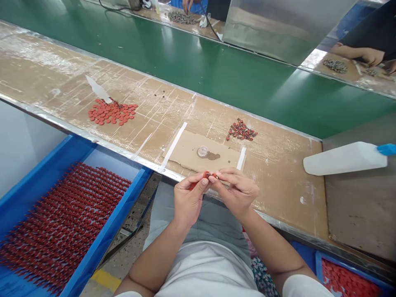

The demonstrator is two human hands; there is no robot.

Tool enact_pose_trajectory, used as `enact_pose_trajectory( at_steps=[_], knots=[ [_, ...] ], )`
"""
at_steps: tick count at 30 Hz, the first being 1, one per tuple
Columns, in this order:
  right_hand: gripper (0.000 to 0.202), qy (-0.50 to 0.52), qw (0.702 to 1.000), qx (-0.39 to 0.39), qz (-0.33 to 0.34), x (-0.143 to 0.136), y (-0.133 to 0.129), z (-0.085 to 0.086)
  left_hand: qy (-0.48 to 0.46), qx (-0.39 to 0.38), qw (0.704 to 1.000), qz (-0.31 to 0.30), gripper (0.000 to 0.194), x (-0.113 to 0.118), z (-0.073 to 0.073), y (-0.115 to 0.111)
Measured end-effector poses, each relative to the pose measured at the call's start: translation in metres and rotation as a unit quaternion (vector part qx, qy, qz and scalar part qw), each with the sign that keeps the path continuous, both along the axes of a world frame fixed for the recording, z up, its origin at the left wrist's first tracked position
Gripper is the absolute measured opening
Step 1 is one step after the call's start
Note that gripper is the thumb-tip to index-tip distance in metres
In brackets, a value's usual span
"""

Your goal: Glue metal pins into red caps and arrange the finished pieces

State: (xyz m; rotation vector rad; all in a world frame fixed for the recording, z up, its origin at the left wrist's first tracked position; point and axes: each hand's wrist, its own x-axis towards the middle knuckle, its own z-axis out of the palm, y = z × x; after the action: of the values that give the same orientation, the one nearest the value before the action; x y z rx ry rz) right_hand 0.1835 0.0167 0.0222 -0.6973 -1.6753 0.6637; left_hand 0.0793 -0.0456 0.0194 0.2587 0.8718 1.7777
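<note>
Close together at the table's front edge, both my hands are closed on small red parts. My left hand (189,202) pinches a red disc (206,175), and more red shows inside its fingers. My right hand (237,192) pinches a small dark and orange-red piece (214,175) against that disc; fingers hide part of it. Just beyond them, a small clear cup (203,151) stands on a cardboard sheet (185,148) beside a wet stain. A pile of small dark and orange-red pieces (241,130) lies farther right. To the left is a pile of red discs (113,112).
A blue tray (69,144) at lower left holds rows of red parts. A white bottle (345,159) with a blue cap lies at the right. Behind the table runs a green belt (173,53). Other people's hands (369,57) work across it. A red-filled bin (318,264) sits below.
</note>
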Motion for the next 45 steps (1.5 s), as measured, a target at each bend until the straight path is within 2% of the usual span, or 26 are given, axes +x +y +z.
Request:
enact_pose_trajectory(
  at_steps=[7, 14, 23, 29, 36, 45],
  knots=[
    [0.029, 0.024, 0.998, -0.063, 0.009, 0.008, -0.003, -0.010, 0.044, 0.001, 0.999, 0.024, 0.010, 0.008, -0.005, -0.001],
    [0.025, 0.087, 0.986, -0.139, 0.024, 0.015, -0.009, -0.016, 0.082, 0.010, 0.997, 0.008, 0.015, 0.013, -0.004, -0.002],
    [0.020, 0.156, 0.958, -0.238, -0.032, 0.008, -0.020, -0.022, 0.068, 0.015, 0.998, 0.000, 0.017, 0.016, -0.003, -0.003],
    [0.022, 0.173, 0.947, -0.268, -0.034, 0.006, -0.021, -0.019, 0.056, 0.009, 0.998, -0.001, 0.016, 0.017, -0.001, -0.003],
    [0.024, 0.192, 0.939, -0.285, -0.012, 0.006, -0.019, -0.013, -0.018, -0.026, 0.999, -0.041, 0.015, 0.015, -0.002, -0.001],
    [0.028, 0.143, 0.933, -0.327, 0.031, 0.018, -0.017, -0.004, -0.063, -0.042, 0.993, -0.092, 0.013, 0.011, -0.010, 0.001]
  ],
)
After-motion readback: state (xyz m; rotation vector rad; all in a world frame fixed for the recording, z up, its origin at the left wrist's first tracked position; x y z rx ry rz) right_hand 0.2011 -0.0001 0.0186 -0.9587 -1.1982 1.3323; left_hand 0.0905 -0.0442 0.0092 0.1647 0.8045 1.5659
